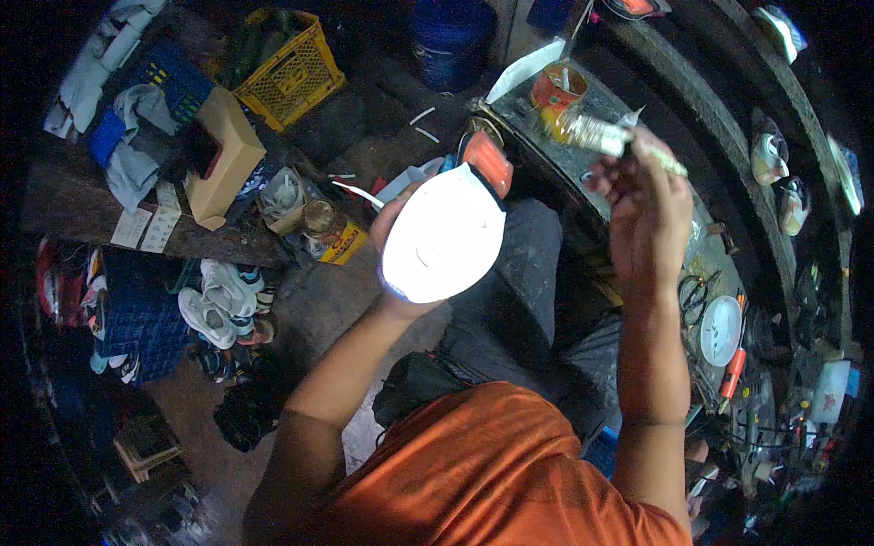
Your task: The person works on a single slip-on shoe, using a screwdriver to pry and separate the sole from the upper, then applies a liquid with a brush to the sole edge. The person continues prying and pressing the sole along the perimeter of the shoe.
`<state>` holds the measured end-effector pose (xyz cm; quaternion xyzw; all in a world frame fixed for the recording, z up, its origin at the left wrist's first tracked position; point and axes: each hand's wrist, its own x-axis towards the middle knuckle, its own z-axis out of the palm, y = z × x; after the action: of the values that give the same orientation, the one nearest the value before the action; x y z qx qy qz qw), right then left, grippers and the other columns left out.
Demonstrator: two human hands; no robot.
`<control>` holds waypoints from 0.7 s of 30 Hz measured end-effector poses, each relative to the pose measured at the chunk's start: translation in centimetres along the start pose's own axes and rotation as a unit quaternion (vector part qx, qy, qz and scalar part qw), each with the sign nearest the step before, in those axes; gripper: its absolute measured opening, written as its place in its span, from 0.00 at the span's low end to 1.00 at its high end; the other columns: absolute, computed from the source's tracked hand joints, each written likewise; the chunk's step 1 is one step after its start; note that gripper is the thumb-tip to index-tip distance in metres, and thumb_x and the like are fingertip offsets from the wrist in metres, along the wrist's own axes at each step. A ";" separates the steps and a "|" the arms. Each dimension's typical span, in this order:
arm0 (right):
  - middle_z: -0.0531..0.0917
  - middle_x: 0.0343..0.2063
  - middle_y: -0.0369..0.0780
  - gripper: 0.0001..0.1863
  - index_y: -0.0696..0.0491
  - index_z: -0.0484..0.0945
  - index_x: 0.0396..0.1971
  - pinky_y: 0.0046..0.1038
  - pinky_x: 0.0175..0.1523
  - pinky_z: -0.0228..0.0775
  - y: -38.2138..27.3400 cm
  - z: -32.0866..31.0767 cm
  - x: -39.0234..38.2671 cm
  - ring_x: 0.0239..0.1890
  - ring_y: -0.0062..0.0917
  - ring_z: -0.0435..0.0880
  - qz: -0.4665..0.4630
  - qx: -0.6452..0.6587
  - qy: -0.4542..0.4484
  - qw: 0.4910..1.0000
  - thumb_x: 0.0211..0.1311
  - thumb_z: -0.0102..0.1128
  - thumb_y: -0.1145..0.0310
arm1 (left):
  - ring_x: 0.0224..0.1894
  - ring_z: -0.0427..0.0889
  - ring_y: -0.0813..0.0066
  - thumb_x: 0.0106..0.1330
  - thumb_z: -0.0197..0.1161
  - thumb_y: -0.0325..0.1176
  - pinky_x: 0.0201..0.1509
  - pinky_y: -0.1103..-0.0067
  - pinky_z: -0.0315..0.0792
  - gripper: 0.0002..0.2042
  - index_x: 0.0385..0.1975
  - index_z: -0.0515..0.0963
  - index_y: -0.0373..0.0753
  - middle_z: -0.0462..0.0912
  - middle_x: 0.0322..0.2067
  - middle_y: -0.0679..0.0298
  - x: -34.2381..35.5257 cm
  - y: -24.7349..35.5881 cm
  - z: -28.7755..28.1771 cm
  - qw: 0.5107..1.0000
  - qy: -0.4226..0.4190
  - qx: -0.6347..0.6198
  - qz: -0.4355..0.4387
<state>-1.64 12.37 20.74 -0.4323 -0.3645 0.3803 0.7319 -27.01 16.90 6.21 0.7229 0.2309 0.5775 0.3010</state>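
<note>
Left grip (pixel 386 224) is closed on the white oval piece (pixel 442 235): fingers wrap its left edge, rest of the hand mostly hidden behind it. Piece is held up over the person's lap, face glaring white, so I can't read surface detail. Right grip (pixel 648 205) is up over the bench (pixel 518 116), fingers curled, motion-blurred. Pale stick (pixel 670 162) shows at its fingertips; can't tell if it's actually pinched. Pale cylinder (pixel 596 135) sits just left of those fingers, orange can (pixel 552 91) beyond it. Coral-coloured object (pixel 489 164) shows at the piece's far edge. Further out: white round dish (pixel 720 331) with red-handled tool (pixel 732 371) beside it, right of the right forearm. Yellow crate (pixel 291 77) is at far left.
</note>
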 end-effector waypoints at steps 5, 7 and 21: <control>0.87 0.35 0.49 0.16 0.64 0.77 0.54 0.32 0.39 0.83 -1.3 2.8 -6.1 0.33 0.33 0.89 0.027 -0.041 -0.012 0.999 0.77 0.59 0.67 | 0.72 0.72 0.49 0.77 0.61 0.31 0.75 0.51 0.70 0.24 0.68 0.60 0.44 0.69 0.69 0.42 0.2 -2.0 2.5 0.971 0.044 -0.223 0.076; 0.87 0.37 0.49 0.16 0.64 0.78 0.53 0.33 0.42 0.85 -1.8 3.3 -7.4 0.35 0.33 0.90 0.020 -0.055 -0.039 0.998 0.76 0.61 0.68 | 0.72 0.71 0.48 0.78 0.59 0.32 0.76 0.49 0.69 0.23 0.68 0.60 0.44 0.69 0.69 0.41 0.2 -2.0 2.7 0.977 0.042 -0.179 0.111; 0.86 0.35 0.36 0.10 0.62 0.83 0.50 0.19 0.35 0.72 -4.2 4.0 -10.3 0.30 0.14 0.81 -0.106 -0.240 -0.058 0.963 0.72 0.67 0.77 | 0.73 0.70 0.48 0.82 0.49 0.37 0.77 0.52 0.67 0.19 0.69 0.66 0.45 0.72 0.68 0.44 0.4 2.4 2.5 0.986 0.051 -0.155 0.028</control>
<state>-8.65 3.39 23.95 -0.5312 -0.5308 0.2266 0.6202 -24.51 15.08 7.81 0.6435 0.1332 0.6505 0.3809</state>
